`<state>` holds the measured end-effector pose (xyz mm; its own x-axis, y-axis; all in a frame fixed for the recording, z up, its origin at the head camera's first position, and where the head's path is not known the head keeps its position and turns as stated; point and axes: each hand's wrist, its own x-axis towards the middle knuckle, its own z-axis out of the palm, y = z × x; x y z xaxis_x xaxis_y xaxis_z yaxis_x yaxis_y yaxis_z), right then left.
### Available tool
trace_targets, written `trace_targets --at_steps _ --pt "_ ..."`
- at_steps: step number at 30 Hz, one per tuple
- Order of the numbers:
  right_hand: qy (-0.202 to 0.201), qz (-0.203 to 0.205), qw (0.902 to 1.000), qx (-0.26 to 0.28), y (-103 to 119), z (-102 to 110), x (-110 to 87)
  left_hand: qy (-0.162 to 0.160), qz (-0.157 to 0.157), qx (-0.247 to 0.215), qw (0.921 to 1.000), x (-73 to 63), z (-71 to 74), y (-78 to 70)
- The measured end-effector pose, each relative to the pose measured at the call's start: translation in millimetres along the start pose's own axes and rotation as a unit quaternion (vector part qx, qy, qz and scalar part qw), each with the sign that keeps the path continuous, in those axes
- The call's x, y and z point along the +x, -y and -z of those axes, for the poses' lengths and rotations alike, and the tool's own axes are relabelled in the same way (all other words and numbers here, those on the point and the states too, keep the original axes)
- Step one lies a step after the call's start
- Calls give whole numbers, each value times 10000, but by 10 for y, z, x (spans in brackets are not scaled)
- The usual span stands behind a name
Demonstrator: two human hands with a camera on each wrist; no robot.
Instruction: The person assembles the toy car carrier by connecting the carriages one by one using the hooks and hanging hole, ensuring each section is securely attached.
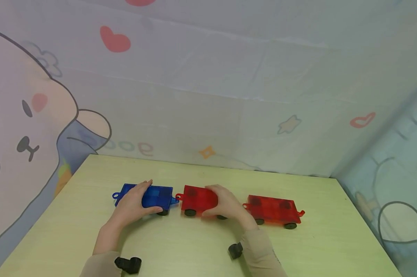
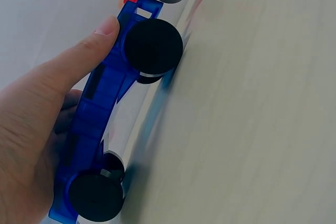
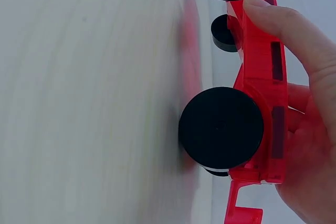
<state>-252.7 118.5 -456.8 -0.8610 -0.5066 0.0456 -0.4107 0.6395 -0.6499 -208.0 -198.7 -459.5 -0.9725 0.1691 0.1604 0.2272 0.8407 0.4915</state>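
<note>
"Where's the blue toy train wagon [image 1: 156, 197]?"

"On the table [image 1: 184, 250], under the left hand [image 1: 130, 204]. The middle red wagon [image 1: 196, 198] is under the right hand [image 1: 225, 202], and their couplings meet between the hands; I can't tell whether they're latched. Another red wagon [image 1: 272, 209] stands just beyond the right hand."

"Any writing?"

"Faint letters low on the backdrop [image 1: 208, 88]: a 'g' and two 'o's, the rest too pale to read. I can't make out any brand."

"And the hands?"

"Both grasping, spread about as wide as a wagon: thumb on the near side, fingers round the far one."
</note>
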Motion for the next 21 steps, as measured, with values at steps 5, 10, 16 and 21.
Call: trace_targets --at_steps 5,10,16,21 --pt "12 16 10000 33 9 -7 3 6 -6 -4 10000 -2 5 -2" --pt "35 51 10000 36 15 -7 13 -3 -14 -8 10000 1 2 6" --pt "66 29 9999 -109 19 -4 22 -23 -23 5 10000 9 -17 17" --pt "100 47 9998 -190 24 -9 26 -12 -28 6 10000 11 -29 38"
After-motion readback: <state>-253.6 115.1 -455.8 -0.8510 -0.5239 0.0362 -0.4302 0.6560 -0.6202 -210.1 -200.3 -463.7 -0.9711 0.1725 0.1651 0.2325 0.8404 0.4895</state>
